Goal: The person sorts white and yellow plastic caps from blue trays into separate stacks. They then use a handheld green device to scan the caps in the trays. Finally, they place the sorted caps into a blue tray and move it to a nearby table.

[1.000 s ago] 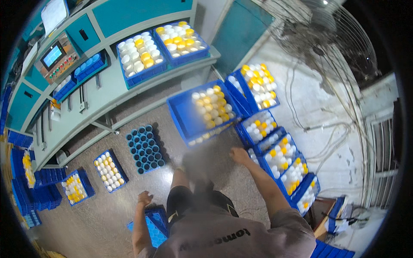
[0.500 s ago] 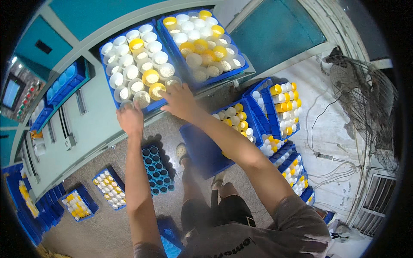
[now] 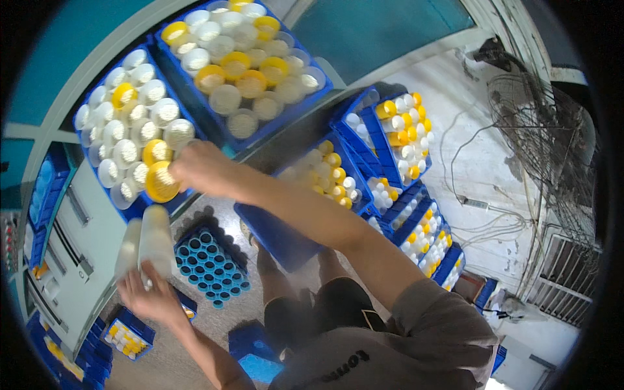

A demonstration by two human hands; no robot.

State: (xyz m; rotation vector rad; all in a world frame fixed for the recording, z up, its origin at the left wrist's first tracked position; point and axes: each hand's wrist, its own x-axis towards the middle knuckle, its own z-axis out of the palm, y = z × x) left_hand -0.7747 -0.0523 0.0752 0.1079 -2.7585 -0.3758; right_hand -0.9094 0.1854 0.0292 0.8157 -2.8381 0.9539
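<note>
My left hand (image 3: 146, 292) holds two long whitish translucent tubes (image 3: 156, 244) side by side, just off the near corner of the left blue crate; they are blurred by motion. At that crate's near edge, the fingers of my right hand (image 3: 198, 168) are closed at the rim of a yellow tube (image 3: 162, 184), partly hiding its side. The left blue crate (image 3: 135, 213) is packed with upright white and yellow open-topped tubes, with pale, crumbly-looking material in many of them. A second blue crate (image 3: 281, 120) beside it holds similar tubes.
Both crates rest on a pale green machine ledge (image 3: 97, 237). Blue crates of white and yellow tubes (image 3: 406, 130) are stacked at right. On the floor stands a group of teal cylinders (image 3: 211, 266) with dark openings. A wire mesh (image 3: 539, 136) and loose cables lie far right.
My left hand has drawn back from the crate toward me, now with two tubes in it. My right hand has shifted to the yellow tube. The whole view has swung, moving the crates leftward.
</note>
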